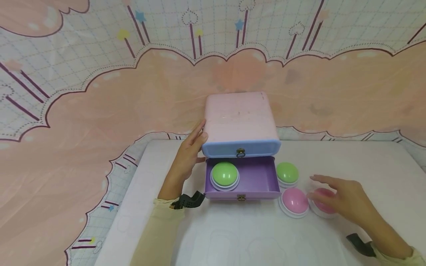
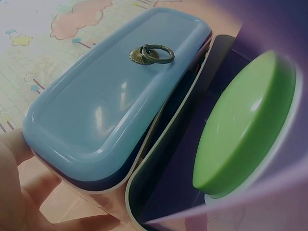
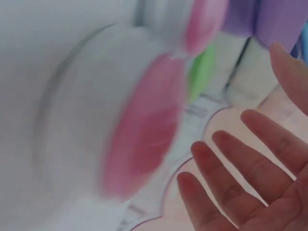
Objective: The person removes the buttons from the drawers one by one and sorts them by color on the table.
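My left hand (image 1: 187,154) rests against the left side of a small box with a pink top (image 1: 237,116) and a blue upper drawer front (image 2: 91,101), its fingers spread and fairly straight. Pulled out below is the purple lower drawer (image 1: 259,175), holding a green dome-topped button (image 1: 225,173) on a white base at its left end. My right hand (image 1: 352,199) hovers over the right-hand pink dome-topped button (image 1: 324,191), partly covering it in the head view. In the right wrist view its fingers (image 3: 226,192) are spread, with nothing between them.
A second green dome button (image 1: 287,172) stands right beside the drawer. In front of it sits another pink dome button (image 1: 295,200). All stand on a white table (image 1: 233,236), with a patterned cloth (image 1: 133,99) hanging behind. A ring pull (image 2: 154,54) sticks out from the blue front.
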A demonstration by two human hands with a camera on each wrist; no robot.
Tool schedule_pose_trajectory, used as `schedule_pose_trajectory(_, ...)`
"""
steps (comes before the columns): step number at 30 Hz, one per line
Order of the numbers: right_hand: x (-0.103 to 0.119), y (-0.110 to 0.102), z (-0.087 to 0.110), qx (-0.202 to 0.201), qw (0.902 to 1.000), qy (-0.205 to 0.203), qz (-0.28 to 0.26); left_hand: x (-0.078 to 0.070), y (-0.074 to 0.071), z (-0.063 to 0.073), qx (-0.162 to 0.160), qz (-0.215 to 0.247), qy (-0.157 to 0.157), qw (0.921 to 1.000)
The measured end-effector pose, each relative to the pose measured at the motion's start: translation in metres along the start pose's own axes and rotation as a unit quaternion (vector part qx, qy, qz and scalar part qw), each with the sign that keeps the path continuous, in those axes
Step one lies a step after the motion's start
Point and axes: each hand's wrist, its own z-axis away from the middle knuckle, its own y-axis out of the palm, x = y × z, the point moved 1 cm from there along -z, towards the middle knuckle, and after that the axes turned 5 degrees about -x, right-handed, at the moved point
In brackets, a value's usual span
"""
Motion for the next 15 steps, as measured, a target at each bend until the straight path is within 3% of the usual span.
schedule_pose_trajectory(3, 0.018, -0.003, -0.002, -0.014, 0.9996, -0.016, -0.020, 0.000, 0.000, 0.001, 0.000, 0.003, -0.001, 1.0000)
schedule_pose_trajectory(6, 0.037, -0.005, -0.003, -0.058, 0.9958, -0.065, -0.031, 0.000, 0.000, 0.001, 0.001, 0.005, -0.003, 1.0000)
schedule_pose_trajectory(10, 0.063, -0.006, -0.006, -0.116, 0.9833, -0.135, -0.037, 0.000, 0.001, 0.001, 0.002, 0.005, -0.003, 1.0000)
schedule_pose_trajectory(15, 0.097, -0.006, -0.016, -0.135, 0.9725, -0.179, -0.062, -0.001, 0.000, 0.001, 0.001, 0.003, 0.001, 1.0000)
